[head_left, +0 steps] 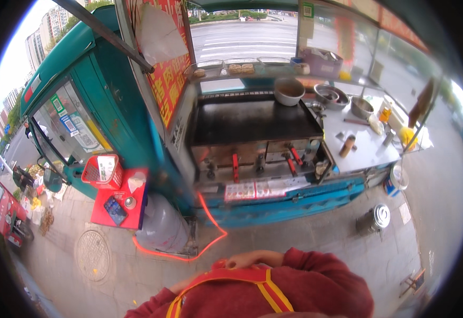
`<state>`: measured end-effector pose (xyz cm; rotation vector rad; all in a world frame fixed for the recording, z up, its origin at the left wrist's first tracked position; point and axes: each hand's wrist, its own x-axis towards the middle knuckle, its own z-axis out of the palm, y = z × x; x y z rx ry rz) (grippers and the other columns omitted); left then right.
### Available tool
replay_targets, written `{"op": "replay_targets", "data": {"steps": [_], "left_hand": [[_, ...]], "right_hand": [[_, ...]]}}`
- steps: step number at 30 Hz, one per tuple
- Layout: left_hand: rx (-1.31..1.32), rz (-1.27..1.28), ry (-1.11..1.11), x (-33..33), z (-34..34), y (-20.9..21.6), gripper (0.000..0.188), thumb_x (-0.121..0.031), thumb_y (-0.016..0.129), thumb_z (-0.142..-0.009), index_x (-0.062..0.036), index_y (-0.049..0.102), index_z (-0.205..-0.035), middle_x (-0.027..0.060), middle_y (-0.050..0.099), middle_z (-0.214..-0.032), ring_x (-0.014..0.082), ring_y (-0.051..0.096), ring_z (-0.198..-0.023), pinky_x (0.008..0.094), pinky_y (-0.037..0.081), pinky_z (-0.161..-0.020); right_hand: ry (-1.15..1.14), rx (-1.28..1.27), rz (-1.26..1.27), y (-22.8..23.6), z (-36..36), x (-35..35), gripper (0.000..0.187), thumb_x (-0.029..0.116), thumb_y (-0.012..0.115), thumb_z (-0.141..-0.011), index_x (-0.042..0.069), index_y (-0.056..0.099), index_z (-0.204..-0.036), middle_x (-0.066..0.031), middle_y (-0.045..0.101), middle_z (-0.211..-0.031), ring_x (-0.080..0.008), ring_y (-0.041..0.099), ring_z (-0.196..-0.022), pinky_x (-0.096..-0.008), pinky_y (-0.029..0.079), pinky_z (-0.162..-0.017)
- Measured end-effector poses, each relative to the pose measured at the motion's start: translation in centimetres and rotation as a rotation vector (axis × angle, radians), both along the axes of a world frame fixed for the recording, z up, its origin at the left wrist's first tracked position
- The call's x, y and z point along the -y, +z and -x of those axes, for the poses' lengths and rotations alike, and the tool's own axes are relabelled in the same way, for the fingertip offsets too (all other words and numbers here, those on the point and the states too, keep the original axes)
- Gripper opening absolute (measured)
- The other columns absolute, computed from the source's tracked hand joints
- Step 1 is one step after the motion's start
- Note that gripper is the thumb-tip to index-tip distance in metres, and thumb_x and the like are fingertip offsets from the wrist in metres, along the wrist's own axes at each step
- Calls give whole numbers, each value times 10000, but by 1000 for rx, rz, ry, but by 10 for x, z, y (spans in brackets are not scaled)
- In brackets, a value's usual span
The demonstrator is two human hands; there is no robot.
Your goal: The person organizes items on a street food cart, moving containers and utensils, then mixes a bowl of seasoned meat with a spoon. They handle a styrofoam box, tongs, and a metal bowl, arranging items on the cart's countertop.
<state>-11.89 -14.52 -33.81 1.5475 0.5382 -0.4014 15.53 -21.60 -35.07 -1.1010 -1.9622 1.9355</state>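
My right hand is drawn in close to my chest, at the upper edge of the red apron with yellow trim. Its fingers look curled, and a small red lump lies just beyond them; what they hold is unclear. Of my left hand only a strip of skin shows beside the apron, its fingers hidden. Both are well back from the food cart. On the cart lies a black flat griddle, with a metal pot on its far right corner. Red-handled valves line the front beneath it.
Metal bowls and a brown bottle stand on the steel counter. At left, a red stand bears a phone and a basket. An orange hose loops on the ground from a gas cylinder. A lidded canister stands right.
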Motion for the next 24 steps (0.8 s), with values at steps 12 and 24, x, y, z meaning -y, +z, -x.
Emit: {"op": "replay_targets", "data": {"steps": [12,24], "left_hand": [[87,-37,72,33,-7,-3,532,-369,613,-881,-24,534,-1278,196,570,-1256,318,544,-1150,380,400,-987],[254,-154,304,5,5,15,439,-289,568,-885,4,583,-1213,197,623,-1191,299,585,-1109,369,438,-936]], "right_hand": [[35,-51,-17,-30,21,7,379,308,559,-905,-24,638,-1068,-165,684,-1018,-211,630,-915,-344,473,-788],[27,53,-38,-35,31,-30,359,271,606,-858,-10,650,-1076,-175,684,-1027,-260,649,-924,-362,477,-803]]}}
